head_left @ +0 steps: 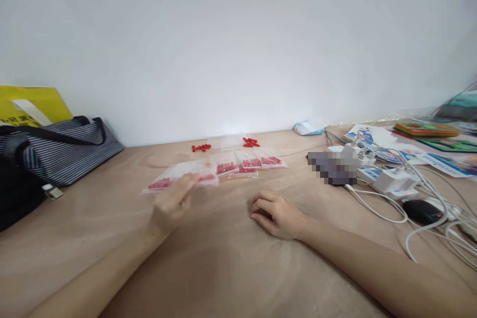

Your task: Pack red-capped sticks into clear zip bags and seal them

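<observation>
Over the left-hand bags, my left hand [173, 203] is closed with its fingertips on a small clear plastic bag [207, 179] of red pieces; hand and bag are smeared by motion. Beneath it lies another bag [160, 184] with red pieces. Several more filled bags [251, 163] overlap to the right, in front of the wall. My right hand [278, 213] rests on the table with fingers loosely curled, thumb apart, and nothing visible in it. Behind the bags are two small groups of loose red pieces, one at left [201, 147] and one at right [251, 142], beside flat clear bags [231, 142].
A striped bag [70, 149] and a yellow bag [33, 102] stand at the left. On the right are a partly pixelated phone [335, 171], white chargers [397, 184], tangled cables [372, 203], a black mouse [423, 212] and colourful boards [428, 130]. A tissue pack [309, 128] lies by the wall.
</observation>
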A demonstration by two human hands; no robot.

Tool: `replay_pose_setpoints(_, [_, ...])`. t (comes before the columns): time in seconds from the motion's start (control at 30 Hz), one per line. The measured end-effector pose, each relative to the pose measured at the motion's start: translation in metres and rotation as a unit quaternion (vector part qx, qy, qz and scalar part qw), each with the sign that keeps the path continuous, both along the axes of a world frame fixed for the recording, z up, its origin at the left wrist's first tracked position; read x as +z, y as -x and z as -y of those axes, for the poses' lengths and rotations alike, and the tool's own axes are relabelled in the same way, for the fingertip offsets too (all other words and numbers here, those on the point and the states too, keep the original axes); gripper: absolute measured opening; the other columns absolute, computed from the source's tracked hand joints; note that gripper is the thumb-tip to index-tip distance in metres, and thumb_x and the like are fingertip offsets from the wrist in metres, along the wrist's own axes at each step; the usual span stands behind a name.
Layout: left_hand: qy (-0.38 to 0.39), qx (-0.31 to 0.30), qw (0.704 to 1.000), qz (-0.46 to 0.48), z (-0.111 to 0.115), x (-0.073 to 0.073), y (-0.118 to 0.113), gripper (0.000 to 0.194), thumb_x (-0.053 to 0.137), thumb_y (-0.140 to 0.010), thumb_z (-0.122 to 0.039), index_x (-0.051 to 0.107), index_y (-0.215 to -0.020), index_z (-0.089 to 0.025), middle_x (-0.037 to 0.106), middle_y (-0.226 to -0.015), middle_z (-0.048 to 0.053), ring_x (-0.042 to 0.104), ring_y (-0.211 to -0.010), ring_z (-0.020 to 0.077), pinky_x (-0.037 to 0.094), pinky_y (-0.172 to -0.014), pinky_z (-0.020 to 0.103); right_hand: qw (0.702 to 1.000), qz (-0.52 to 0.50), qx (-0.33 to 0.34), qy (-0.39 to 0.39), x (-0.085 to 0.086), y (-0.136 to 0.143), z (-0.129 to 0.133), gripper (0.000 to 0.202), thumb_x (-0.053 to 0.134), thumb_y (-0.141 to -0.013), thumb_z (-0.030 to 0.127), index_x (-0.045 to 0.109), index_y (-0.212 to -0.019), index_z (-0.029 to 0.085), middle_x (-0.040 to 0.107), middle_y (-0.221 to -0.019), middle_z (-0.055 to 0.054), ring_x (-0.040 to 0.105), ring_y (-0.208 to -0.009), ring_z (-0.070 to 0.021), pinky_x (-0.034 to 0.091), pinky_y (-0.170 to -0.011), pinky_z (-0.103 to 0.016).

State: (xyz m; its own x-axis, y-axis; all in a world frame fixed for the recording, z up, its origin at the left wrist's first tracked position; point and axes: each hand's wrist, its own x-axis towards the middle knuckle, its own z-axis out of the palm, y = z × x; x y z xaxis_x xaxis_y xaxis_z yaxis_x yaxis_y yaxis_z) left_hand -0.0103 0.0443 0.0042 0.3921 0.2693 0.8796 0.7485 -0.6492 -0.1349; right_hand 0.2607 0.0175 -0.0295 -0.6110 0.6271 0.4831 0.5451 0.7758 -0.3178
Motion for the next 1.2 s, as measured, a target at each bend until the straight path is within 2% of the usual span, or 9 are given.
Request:
replay_pose_setpoints(0.13, [0.051, -0.153, 0.979, -0.124, 0.013, -0.011, -0.031, 0.037, 0.036, -0.084, -0.005, 0.052, -0.115, -0.016, 0.065, -0.103, 0.007, 0.058, -0.101, 0.0164, 0.047, -0.09, 0.029, 0.996, -0.026, -0.079, -0.039, -0.004, 0.0, -0.001, 0.028, 0.053, -0.076, 0.031, 0.048, -0.098, 0.016, 0.058, -0.08, -0.004, 0.053, -0.07, -0.0141, 0.039, -0.063, -0.027])
replay_pose_setpoints(0.23, [0.128, -0.213, 0.959, -0.136, 0.017, -0.021, -0.05, 0.03, 0.036, -0.088, -0.01, 0.054, -0.112, -0.015, 0.065, -0.103, 0.006, 0.058, -0.1, 0.015, 0.047, -0.091, 0.031, 0.987, -0.008, -0.057, -0.149, -0.006, -0.001, -0.005, 0.02, 0.051, -0.076, 0.027, 0.051, -0.093, 0.015, 0.058, -0.069, -0.002, 0.052, -0.064, -0.0134, 0.035, -0.062, -0.028])
replay_pose_setpoints(0.3, [0.183, -0.223, 0.951, -0.114, 0.017, -0.026, -0.058, 0.027, 0.038, -0.09, -0.016, 0.056, -0.109, -0.016, 0.064, -0.104, 0.006, 0.059, -0.098, 0.0144, 0.048, -0.091, 0.032, 0.972, 0.016, -0.035, -0.231, -0.005, -0.002, -0.007, 0.012, 0.045, -0.078, 0.02, 0.054, -0.085, 0.015, 0.056, -0.062, -0.001, 0.049, -0.06, -0.013, 0.032, -0.061, -0.028])
replay_pose_setpoints(0.37, [0.231, -0.219, 0.944, -0.09, 0.016, -0.03, -0.063, 0.027, 0.038, -0.09, -0.021, 0.057, -0.107, -0.015, 0.064, -0.105, 0.006, 0.06, -0.097, 0.0143, 0.049, -0.089, 0.031, 0.958, 0.034, -0.025, -0.284, -0.003, -0.002, -0.007, 0.014, 0.042, -0.08, 0.017, 0.056, -0.081, 0.015, 0.055, -0.06, -0.002, 0.047, -0.06, -0.013, 0.031, -0.062, -0.029])
replay_pose_setpoints(0.53, [0.291, -0.197, 0.932, -0.086, 0.015, -0.027, -0.065, 0.028, 0.039, -0.089, -0.023, 0.06, -0.105, -0.013, 0.064, -0.105, 0.007, 0.058, -0.1, 0.016, 0.049, -0.088, 0.032, 0.943, 0.067, -0.015, -0.325, 0.001, -0.001, -0.006, 0.014, 0.046, -0.083, 0.018, 0.058, -0.076, 0.016, 0.057, -0.062, 0.0, 0.044, -0.06, -0.0112, 0.031, -0.066, -0.029])
replay_pose_setpoints(0.63, [0.279, -0.201, 0.934, -0.101, 0.015, -0.023, -0.06, 0.027, 0.041, -0.089, -0.023, 0.059, -0.106, -0.013, 0.063, -0.106, 0.008, 0.058, -0.1, 0.0163, 0.049, -0.087, 0.031, 0.941, 0.083, -0.005, -0.327, 0.0, -0.001, -0.007, 0.021, 0.042, -0.083, 0.013, 0.057, -0.069, 0.017, 0.056, -0.06, 0.001, 0.042, -0.058, -0.0101, 0.031, -0.068, -0.028])
replay_pose_setpoints(0.77, [0.201, -0.196, 0.951, -0.132, 0.013, -0.021, -0.044, 0.023, 0.044, -0.087, -0.02, 0.059, -0.104, -0.015, 0.066, -0.096, 0.008, 0.062, -0.089, 0.0157, 0.053, -0.078, 0.028, 0.944, 0.082, 0.003, -0.319, -0.001, -0.002, -0.008, 0.024, 0.04, -0.083, 0.01, 0.057, -0.067, 0.017, 0.055, -0.059, 0.0, 0.042, -0.057, -0.0097, 0.032, -0.07, -0.029])
replay_pose_setpoints(0.97, [0.094, -0.177, 0.965, -0.169, 0.013, -0.019, -0.031, 0.022, 0.042, -0.087, -0.013, 0.062, -0.081, -0.014, 0.067, -0.079, 0.005, 0.064, -0.069, 0.0132, 0.053, -0.061, 0.022, 0.955, 0.047, -0.006, -0.293, -0.002, -0.003, -0.008, 0.02, 0.043, -0.083, 0.011, 0.057, -0.069, 0.018, 0.056, -0.058, 0.001, 0.044, -0.057, -0.0091, 0.034, -0.071, -0.027])
replay_pose_setpoints(1.2, [0.065, -0.164, 0.966, -0.19, 0.011, -0.02, -0.031, 0.025, 0.04, -0.087, -0.013, 0.061, -0.075, -0.015, 0.068, -0.077, 0.003, 0.064, -0.066, 0.0111, 0.053, -0.062, 0.021, 0.95, 0.073, -0.016, -0.304, -0.006, -0.005, -0.008, 0.029, 0.036, -0.085, 0.01, 0.055, -0.065, 0.018, 0.053, -0.055, 0.001, 0.043, -0.054, -0.0092, 0.034, -0.072, -0.028])
